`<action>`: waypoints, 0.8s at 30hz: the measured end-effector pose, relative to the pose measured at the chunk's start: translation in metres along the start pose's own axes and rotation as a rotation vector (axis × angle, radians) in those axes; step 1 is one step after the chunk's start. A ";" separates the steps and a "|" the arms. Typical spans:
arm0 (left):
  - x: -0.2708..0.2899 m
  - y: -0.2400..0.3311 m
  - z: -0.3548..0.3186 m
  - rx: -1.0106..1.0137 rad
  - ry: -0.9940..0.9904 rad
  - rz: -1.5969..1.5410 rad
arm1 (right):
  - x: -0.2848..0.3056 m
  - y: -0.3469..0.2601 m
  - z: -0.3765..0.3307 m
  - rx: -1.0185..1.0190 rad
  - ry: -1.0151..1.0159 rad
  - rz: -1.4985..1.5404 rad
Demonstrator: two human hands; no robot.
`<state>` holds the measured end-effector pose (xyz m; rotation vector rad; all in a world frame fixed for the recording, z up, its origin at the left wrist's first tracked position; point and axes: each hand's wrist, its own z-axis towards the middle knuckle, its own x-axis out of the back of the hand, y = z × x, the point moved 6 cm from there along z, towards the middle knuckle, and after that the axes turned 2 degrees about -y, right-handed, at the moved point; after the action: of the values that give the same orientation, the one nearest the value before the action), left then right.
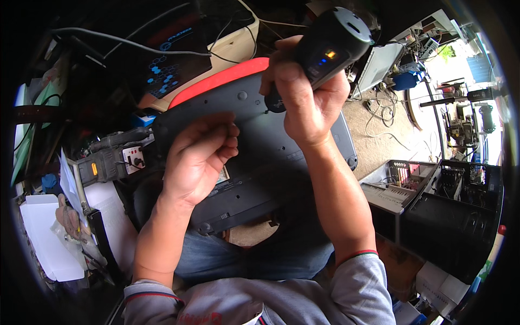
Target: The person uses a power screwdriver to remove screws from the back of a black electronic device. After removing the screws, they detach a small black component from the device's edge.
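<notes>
Right hand: the right hand (311,103) is clamped around a black cylindrical electric screwdriver with a lit amber and blue indicator (331,44), held at about 1 o'clock from picture centre.
Screwdriver: its tip is pressed down onto the casing, just beside the red edge.
Left hand: the left hand (199,157) is laid on the casing at about 9 o'clock of the right hand, fingers curled together; whether anything is pinched cannot be told.
Casing: a dark grey plastic laptop underside with a red strip along its far edge (260,162) is rested across the lap, on blue jeans (238,260).
Surroundings: an open black computer case (449,206) is seen at 3 o'clock, a white box (46,238) at 8 o'clock.
</notes>
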<state>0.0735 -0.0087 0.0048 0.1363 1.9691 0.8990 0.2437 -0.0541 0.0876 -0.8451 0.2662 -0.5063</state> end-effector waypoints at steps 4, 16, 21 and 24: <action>0.001 0.000 0.000 0.014 -0.005 0.006 | 0.001 0.003 -0.003 -0.049 0.029 0.028; -0.004 -0.004 0.002 0.027 -0.017 0.029 | 0.011 -0.013 0.004 -0.049 0.014 0.116; -0.018 -0.014 0.007 0.105 -0.021 0.116 | 0.019 -0.022 0.004 -0.014 -0.060 0.537; -0.026 -0.021 0.009 0.187 -0.092 0.017 | 0.014 -0.030 0.000 -0.019 -0.086 0.621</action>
<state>0.1000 -0.0302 0.0075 0.2971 1.9658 0.7058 0.2457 -0.0781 0.1104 -0.7520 0.4340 0.1125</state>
